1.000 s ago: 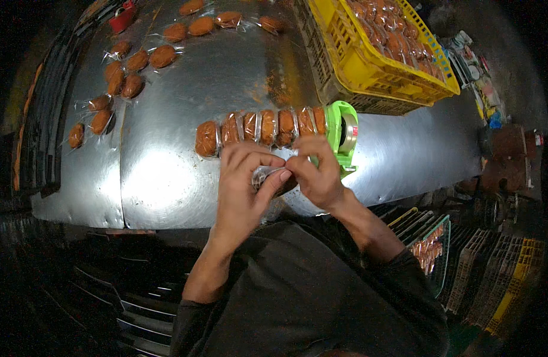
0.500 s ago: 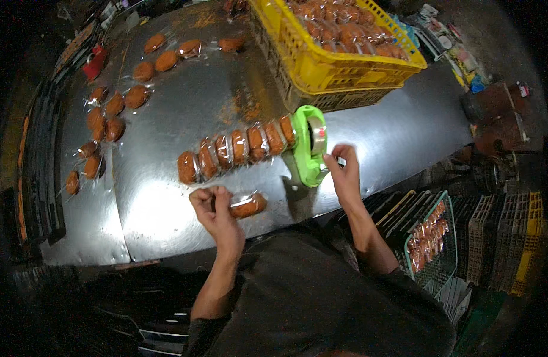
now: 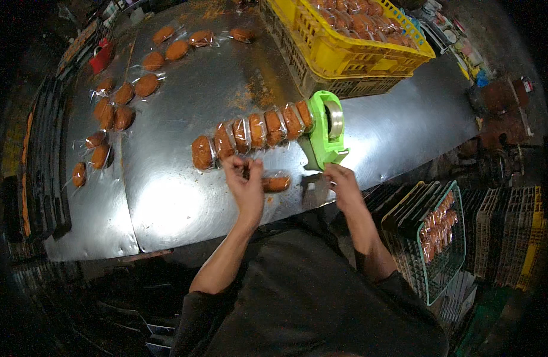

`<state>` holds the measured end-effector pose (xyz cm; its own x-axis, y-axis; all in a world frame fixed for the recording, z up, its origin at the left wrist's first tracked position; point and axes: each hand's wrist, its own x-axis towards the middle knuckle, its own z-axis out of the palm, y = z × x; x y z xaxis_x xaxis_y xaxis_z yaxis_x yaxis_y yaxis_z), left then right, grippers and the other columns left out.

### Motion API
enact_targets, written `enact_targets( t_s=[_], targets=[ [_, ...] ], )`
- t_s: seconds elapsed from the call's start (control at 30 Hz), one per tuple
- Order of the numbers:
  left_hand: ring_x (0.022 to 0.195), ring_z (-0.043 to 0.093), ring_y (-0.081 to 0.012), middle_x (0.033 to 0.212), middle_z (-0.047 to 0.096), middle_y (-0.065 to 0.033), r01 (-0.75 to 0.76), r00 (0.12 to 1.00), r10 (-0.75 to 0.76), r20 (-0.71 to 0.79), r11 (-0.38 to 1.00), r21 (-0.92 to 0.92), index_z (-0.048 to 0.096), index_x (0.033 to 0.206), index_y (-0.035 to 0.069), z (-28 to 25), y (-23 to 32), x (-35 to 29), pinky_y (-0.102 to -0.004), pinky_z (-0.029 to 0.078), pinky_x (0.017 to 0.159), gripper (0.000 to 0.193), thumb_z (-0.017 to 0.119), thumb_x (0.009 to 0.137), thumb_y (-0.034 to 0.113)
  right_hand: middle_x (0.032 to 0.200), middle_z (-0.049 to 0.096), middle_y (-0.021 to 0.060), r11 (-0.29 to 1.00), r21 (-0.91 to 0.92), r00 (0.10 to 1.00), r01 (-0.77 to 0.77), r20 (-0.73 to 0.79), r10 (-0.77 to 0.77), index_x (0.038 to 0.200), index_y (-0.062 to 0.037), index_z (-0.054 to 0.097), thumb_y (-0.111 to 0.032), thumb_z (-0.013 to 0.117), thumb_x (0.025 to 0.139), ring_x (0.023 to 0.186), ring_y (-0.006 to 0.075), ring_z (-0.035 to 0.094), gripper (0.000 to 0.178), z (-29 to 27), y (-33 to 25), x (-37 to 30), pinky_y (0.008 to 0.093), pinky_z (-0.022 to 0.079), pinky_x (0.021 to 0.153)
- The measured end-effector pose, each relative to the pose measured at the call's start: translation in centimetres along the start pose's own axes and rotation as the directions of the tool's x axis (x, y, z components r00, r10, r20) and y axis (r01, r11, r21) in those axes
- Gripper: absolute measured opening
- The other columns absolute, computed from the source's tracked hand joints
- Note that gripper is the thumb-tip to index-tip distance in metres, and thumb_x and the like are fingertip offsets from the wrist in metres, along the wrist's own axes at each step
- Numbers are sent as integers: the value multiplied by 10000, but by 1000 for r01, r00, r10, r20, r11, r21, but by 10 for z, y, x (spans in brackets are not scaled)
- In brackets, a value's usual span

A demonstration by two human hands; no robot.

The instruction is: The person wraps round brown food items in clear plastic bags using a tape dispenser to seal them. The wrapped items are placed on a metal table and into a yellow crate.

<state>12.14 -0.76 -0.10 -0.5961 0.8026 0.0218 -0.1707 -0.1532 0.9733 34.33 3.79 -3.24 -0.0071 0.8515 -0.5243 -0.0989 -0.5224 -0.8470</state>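
Observation:
My left hand (image 3: 245, 181) is closed in a pinch at the left end of a wrapped brown bun (image 3: 277, 184), gripping its clear plastic wrapper just over the metal table. My right hand (image 3: 344, 183) has thumb and finger pressed together at the near end of a green tape dispenser (image 3: 325, 134); whatever is between those fingertips is too small to make out. The dispenser carries a roll of tape (image 3: 334, 119). Several wrapped buns (image 3: 258, 131) stand in a slanting row, the right end of it against the dispenser.
More wrapped buns (image 3: 124, 93) lie scattered on the left of the metal table (image 3: 184, 113). A yellow crate (image 3: 363, 62) full of them stands on another crate at the far right. Stacked crates (image 3: 494, 232) and a greenish basket (image 3: 462, 223) are beyond the table's right edge.
The view has shifted a little. My left hand, with the bun, has come nearer to the dispenser. My right hand has moved from beside the dispenser to its near end.

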Motion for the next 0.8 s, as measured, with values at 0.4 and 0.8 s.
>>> enact_targets(
  t_s=[0.4,0.8],
  targets=[
    [791,504,-99,899,532,-52,-88,993,98,72,987,-135,396,985,63,-37,73,24,-252,453,753,276,615,847,-33,1148,536,63,961,-19,682,-274,701,208,1160,-66,480,-114,591,901,1099,175,498,286,137,-71,-53,317,411,951],
    [1129,518,-257,1227,541,-173,364,930,-365,-34,930,-41,432,1324,-35,-141,34,92,-365,410,964,614,557,943,430,1002,588,66,886,-284,747,365,658,-97,1102,-39,539,-168,586,937,937,134,562,215,274,-111,10,278,453,832]
  ],
)
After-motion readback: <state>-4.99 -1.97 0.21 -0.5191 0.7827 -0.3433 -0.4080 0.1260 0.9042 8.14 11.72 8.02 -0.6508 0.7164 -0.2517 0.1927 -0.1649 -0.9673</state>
